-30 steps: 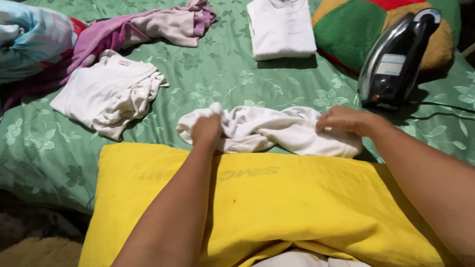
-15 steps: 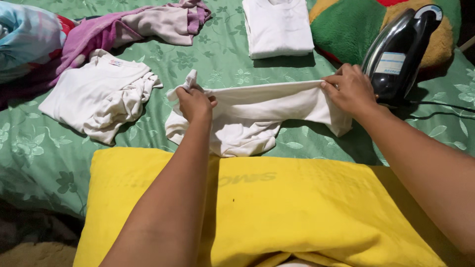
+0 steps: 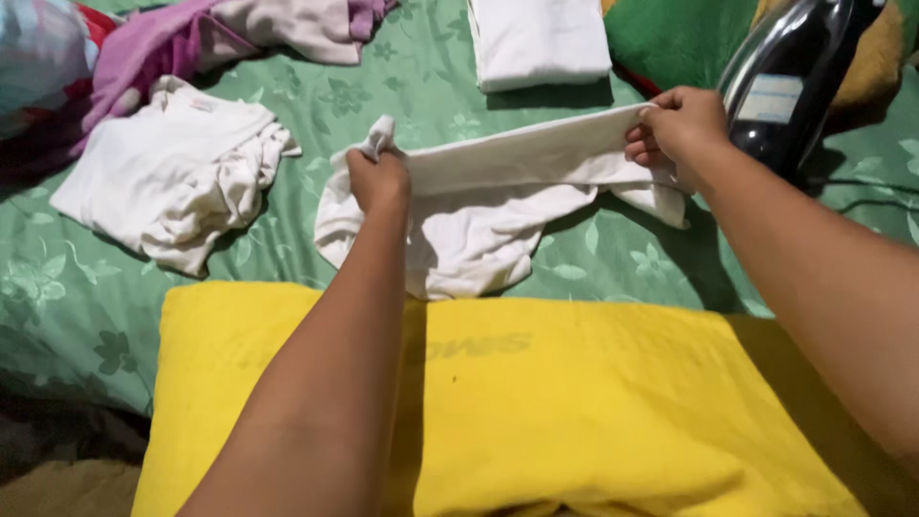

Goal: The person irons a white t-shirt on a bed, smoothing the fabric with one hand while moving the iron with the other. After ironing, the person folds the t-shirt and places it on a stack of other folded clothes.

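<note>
Right now both hands are clamped on a white garment [image 3: 479, 206], the left hand [image 3: 378, 180] pinching one end of its top edge and the right hand [image 3: 675, 129] the other, so the edge runs taut between them. Its lower part hangs slack onto the green bedsheet [image 3: 287, 249], just beyond a yellow cloth [image 3: 536, 402]. It looks light, soft and limp, best gripped at the corners. A black iron [image 3: 790, 77] stands far right; a crumpled white shirt [image 3: 172, 177] lies left.
</note>
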